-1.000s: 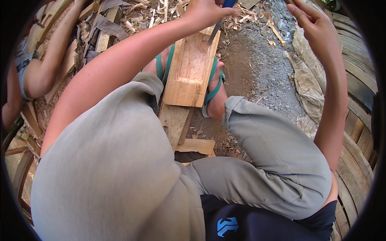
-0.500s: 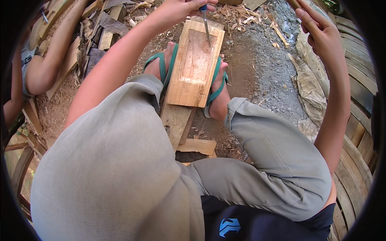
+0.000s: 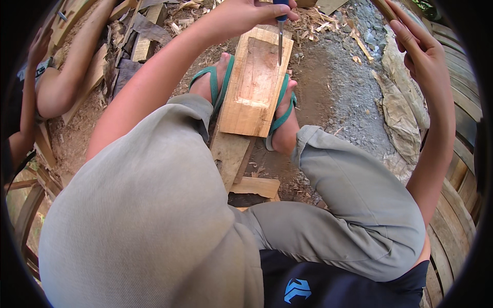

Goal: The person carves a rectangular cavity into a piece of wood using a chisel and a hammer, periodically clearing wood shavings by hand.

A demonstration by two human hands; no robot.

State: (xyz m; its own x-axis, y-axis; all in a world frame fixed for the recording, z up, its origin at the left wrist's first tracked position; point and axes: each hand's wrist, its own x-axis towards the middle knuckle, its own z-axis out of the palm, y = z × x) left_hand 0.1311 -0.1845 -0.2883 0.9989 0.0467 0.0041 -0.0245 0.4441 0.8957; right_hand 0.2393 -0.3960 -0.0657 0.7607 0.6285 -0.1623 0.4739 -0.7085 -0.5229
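Left grip closed on a blue-handled tool; wooden block just bodyward of it; right grip closed on a brown wooden piece, cut off by frame edge.
Near to far from left grip: tool tip over right side of the block's recess, contact cannot be told; pale shavings close on the right; left foot and right foot, in green sandals, hem the block's long sides; grey gravel farther right; plank emerging under the block's near end; crumpled sheet bodyward of right grip; another person's bare limbs well left. Block's long axis: away from body, far end slanting slightly right. Tool: shaft steep, tip pointing bodyward from left grip.
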